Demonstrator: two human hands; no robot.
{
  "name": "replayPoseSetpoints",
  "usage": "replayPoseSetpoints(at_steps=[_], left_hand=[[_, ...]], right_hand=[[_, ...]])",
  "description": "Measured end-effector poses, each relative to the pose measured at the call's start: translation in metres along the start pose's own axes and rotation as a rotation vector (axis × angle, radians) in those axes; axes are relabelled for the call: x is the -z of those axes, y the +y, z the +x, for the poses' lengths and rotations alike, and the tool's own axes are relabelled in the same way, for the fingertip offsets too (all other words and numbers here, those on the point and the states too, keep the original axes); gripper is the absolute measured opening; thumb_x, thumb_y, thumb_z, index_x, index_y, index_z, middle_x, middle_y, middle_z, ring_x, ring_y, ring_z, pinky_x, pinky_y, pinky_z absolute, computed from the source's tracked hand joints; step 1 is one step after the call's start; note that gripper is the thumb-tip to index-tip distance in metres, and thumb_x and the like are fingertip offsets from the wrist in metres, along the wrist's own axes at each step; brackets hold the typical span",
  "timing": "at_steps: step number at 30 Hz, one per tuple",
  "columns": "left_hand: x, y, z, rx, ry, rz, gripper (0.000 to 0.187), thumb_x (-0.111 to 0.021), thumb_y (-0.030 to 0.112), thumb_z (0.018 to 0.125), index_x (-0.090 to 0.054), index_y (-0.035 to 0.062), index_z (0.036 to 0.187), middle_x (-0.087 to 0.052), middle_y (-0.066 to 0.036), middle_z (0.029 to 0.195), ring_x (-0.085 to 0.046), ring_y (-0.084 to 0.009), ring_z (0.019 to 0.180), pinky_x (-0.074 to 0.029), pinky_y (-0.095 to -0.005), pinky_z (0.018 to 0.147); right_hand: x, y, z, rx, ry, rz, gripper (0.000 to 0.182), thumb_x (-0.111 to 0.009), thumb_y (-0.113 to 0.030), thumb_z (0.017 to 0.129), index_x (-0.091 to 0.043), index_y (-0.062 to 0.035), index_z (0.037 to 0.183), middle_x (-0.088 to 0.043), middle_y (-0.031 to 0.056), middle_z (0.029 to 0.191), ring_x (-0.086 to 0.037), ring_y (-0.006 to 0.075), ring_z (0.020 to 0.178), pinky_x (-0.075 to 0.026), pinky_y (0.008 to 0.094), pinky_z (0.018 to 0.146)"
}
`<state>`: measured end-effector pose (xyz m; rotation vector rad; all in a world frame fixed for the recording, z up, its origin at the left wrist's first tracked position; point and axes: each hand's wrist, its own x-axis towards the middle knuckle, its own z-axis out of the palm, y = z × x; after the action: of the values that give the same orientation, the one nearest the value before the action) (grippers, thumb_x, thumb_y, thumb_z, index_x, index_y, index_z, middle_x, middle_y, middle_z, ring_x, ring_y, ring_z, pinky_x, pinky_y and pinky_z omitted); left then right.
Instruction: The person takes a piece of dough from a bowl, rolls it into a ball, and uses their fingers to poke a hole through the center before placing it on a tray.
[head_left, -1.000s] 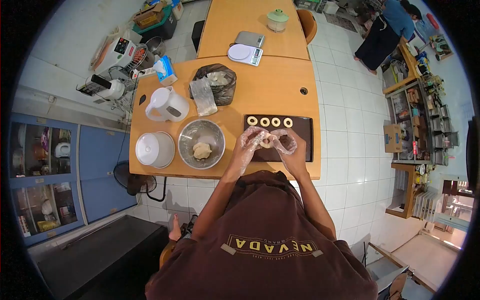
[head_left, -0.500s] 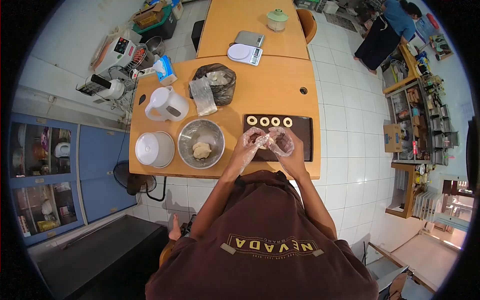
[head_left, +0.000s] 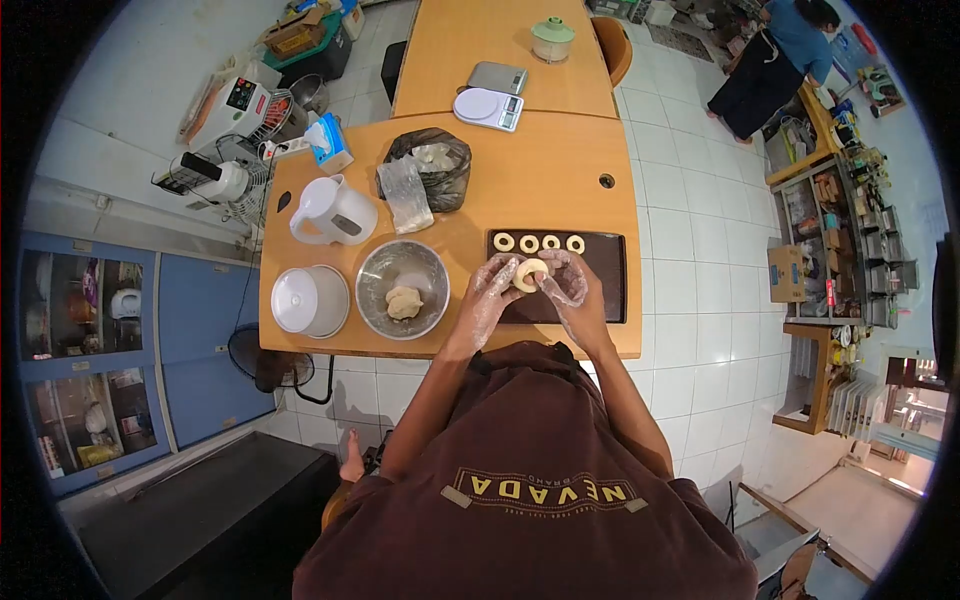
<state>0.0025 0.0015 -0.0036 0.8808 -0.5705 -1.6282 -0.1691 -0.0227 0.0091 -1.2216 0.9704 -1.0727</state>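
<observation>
Between my two hands is a pale dough ring (head_left: 530, 275) with a hole in its middle. My left hand (head_left: 488, 297), dusted with flour, pinches its left side. On the opposite side my right hand (head_left: 577, 292), floury too, grips it with thumb and fingers. Both hands are above a dark baking tray (head_left: 612, 290). Along the tray's far edge lies a row of several dough rings (head_left: 529, 243). To the left, a steel mixing bowl (head_left: 430, 290) contains a lump of dough (head_left: 403, 302).
Left of the bowl are a white lidded tub (head_left: 297, 300) and a white jug (head_left: 340, 212). Farther back lie a black plastic bag (head_left: 455, 165), a tissue box (head_left: 330, 145) and a kitchen scale (head_left: 486, 107). A person (head_left: 775, 70) stands at the far right.
The dough ring between my hands has come into clear view, its hole facing up. My fingers have shifted to its two sides, with the hands slightly opened out.
</observation>
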Motion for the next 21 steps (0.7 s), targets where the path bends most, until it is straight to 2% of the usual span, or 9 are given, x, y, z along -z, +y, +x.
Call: replayPoseSetpoints(at_steps=[8,11,14,17,21], left_hand=[[0.006,0.001,0.004,0.069,-0.068,-0.018,0.023,-0.062,0.026,0.106,-0.065,0.0051,0.116,-0.067,-0.006,0.113,-0.067,-0.0143,0.107,-0.057,-0.0349,0.095],[0.005,-0.006,0.005,0.097,0.029,-0.136,0.021,-0.062,0.026,0.106,-0.065,0.0073,0.114,-0.068,-0.005,0.112,-0.067,-0.0133,0.105,-0.057,-0.0347,0.095],[0.012,-0.010,0.006,0.112,-0.031,-0.127,0.021,-0.057,0.023,0.109,-0.065,0.0066,0.119,-0.067,-0.007,0.120,-0.066,-0.0172,0.113,-0.055,-0.0384,0.101],[0.010,-0.005,0.006,0.099,-0.049,-0.086,0.019,-0.062,0.026,0.106,-0.064,0.0093,0.115,-0.068,-0.004,0.114,-0.067,-0.0141,0.107,-0.056,-0.0342,0.096],[0.005,0.000,0.003,0.104,-0.040,-0.127,0.020,-0.063,0.026,0.105,-0.064,0.0089,0.115,-0.067,-0.003,0.113,-0.066,-0.0137,0.107,-0.056,-0.0333,0.095]], right_hand=[[0.003,-0.003,0.000,-0.037,-0.019,0.040,0.028,-0.070,-0.006,0.099,-0.064,0.0016,0.125,-0.070,0.0069,0.114,-0.065,0.0119,0.105,-0.053,0.0302,0.094],[0.002,-0.007,0.000,-0.027,-0.056,0.018,0.028,-0.070,-0.004,0.099,-0.065,0.0014,0.125,-0.071,0.0071,0.114,-0.065,0.0121,0.106,-0.053,0.0303,0.094],[0.000,-0.008,0.000,-0.013,-0.046,0.004,0.028,-0.069,-0.003,0.098,-0.065,0.0010,0.126,-0.071,0.0068,0.113,-0.065,0.0123,0.106,-0.053,0.0302,0.095],[0.000,-0.008,0.000,-0.042,-0.048,0.043,0.028,-0.069,-0.002,0.098,-0.066,0.0008,0.126,-0.071,0.0067,0.113,-0.066,0.0126,0.106,-0.053,0.0303,0.095],[0.002,-0.009,0.002,-0.033,-0.063,-0.002,0.027,-0.069,-0.003,0.098,-0.066,0.0008,0.125,-0.071,0.0064,0.113,-0.065,0.0123,0.105,-0.052,0.0304,0.095]])
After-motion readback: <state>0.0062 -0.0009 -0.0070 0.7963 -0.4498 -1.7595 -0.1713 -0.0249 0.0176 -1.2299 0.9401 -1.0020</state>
